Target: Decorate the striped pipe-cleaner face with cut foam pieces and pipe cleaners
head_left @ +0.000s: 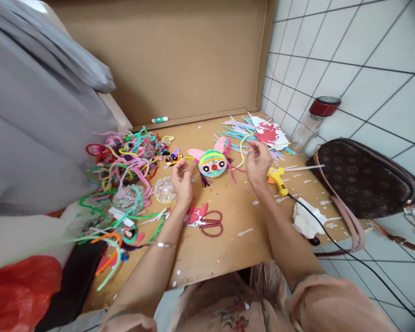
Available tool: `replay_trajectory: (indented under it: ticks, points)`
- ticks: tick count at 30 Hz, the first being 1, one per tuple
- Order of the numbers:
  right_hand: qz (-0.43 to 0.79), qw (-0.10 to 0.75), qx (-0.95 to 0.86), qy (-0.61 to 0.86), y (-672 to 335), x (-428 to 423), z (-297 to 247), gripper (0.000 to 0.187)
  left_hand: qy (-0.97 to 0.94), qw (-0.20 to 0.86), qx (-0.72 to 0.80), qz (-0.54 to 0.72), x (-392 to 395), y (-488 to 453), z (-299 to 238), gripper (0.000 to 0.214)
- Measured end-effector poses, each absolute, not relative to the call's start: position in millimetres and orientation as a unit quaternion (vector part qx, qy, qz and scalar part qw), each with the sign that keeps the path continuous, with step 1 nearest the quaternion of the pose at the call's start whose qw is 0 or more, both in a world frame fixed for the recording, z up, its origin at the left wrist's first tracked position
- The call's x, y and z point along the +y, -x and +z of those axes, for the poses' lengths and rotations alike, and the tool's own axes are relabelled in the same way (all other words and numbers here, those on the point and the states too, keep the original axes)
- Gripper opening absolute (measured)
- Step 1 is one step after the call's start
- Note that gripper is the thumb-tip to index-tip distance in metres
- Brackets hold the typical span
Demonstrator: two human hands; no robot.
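A round decorated ball [213, 165] with pink ears, button-like eyes, a red nose and yellow and green bands sits mid-table between my hands. To its left, my left hand [182, 182] is closed, its fingertips pinching a yellow pipe cleaner [191, 158] that reaches the ball's side. My right hand [258, 163] is also closed, with a pale yellow pipe cleaner [242, 150] curving from its fingertips down toward the ball. Whether both ends belong to one piece is hidden behind the ball. Red-handled scissors [211, 223] lie below, over a red scrap.
Tangled pipe cleaners [134, 161] and clear balls [165, 189] cover the left side. Straight pipe cleaners [235, 131] lie at the back right under cut paper [278, 133]. A yellow glue gun [278, 180], its cord, crumpled tissue [307, 219], a bottle [311, 127] and a brown bag [366, 180] are right.
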State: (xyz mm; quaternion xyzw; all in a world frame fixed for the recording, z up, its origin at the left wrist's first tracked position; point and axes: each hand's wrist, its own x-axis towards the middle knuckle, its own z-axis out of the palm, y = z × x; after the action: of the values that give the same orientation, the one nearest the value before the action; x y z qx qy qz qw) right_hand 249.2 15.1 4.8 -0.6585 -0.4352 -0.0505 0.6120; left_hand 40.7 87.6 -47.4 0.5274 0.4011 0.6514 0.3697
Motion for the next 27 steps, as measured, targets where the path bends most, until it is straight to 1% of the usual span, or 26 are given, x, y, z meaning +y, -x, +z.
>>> replay_trajectory:
  ticks: [2,5,7,10,13,16,19,27]
  points:
    - [-0.057,0.555,-0.474,0.681,-244,12,11,0.028,-0.543,0.345,0.396,0.656,75,-39,-39,0.03]
    - [-0.033,0.407,-0.548,0.731,-236,1,16,0.027,-0.563,0.31,0.386,0.662,55,-37,-32,0.027]
    - [-0.049,0.322,-0.563,0.76,-234,-15,15,0.026,-0.582,0.303,0.383,0.65,43,-34,-34,0.025]
    - [-0.09,0.229,-0.499,0.831,-243,-50,6,0.027,-0.622,0.291,0.397,0.609,32,-27,-43,0.02]
    - [-0.084,0.137,-0.406,0.899,-265,-79,-7,0.041,-0.64,0.273,0.418,0.584,29,-23,-46,0.017]
    - [-0.037,0.099,-0.382,0.918,-282,-88,-17,0.049,-0.658,0.253,0.407,0.581,27,-23,-41,0.015]
    - [0.001,0.104,-0.379,0.92,-286,-84,-19,0.05,-0.683,0.241,0.378,0.577,25,-23,-36,0.013]
    - [0.002,0.075,-0.424,0.903,-286,-95,-14,0.037,-0.669,0.257,0.39,0.578,33,-15,-38,0.015]
